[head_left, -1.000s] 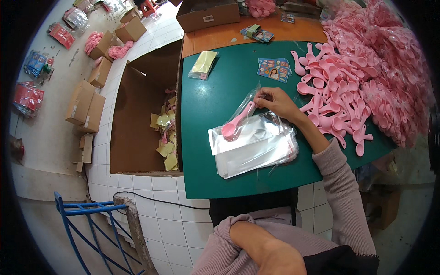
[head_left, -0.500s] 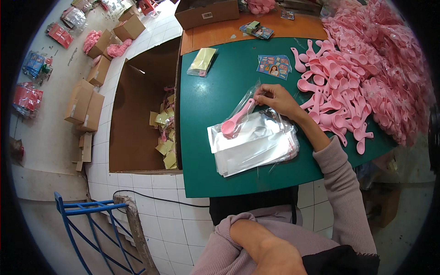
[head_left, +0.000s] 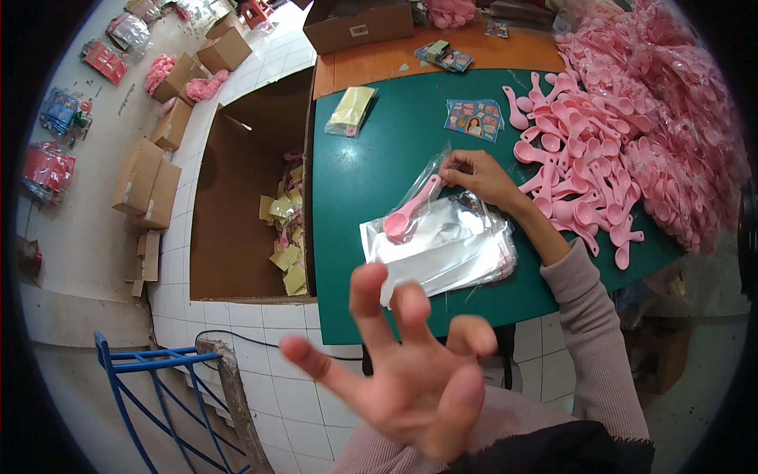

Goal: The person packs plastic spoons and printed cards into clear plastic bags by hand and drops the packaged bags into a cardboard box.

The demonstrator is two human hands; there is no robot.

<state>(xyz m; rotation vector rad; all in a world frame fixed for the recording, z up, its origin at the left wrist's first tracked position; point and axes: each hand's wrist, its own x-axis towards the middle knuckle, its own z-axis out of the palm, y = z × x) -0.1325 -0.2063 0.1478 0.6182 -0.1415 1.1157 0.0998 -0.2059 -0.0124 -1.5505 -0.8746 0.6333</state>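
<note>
My right hand [head_left: 478,175] pinches the upper end of a clear plastic bag [head_left: 430,167]. A pink measuring spoon [head_left: 404,221] lies inside that bag, its bowl towards the lower left. Under it is a stack of clear bags [head_left: 442,257] on the green table top [head_left: 379,166]. My left hand [head_left: 410,371] is raised close in front of me, palm up, fingers spread and slightly curled, with nothing in it. Behind my right hand lie some printed cards [head_left: 474,118]. To its right is a heap of loose pink spoons [head_left: 580,150].
A packed bag with a yellow card [head_left: 351,110] lies at the far left of the table. An open carton [head_left: 245,205] at the left holds several such packs. Bagged pink spoons [head_left: 679,118] are piled at the right. A blue metal frame [head_left: 154,359] stands lower left.
My left hand has come up from near my lap into the middle foreground, fingers opened out. My right hand keeps its pinch on the bag, almost in the same place.
</note>
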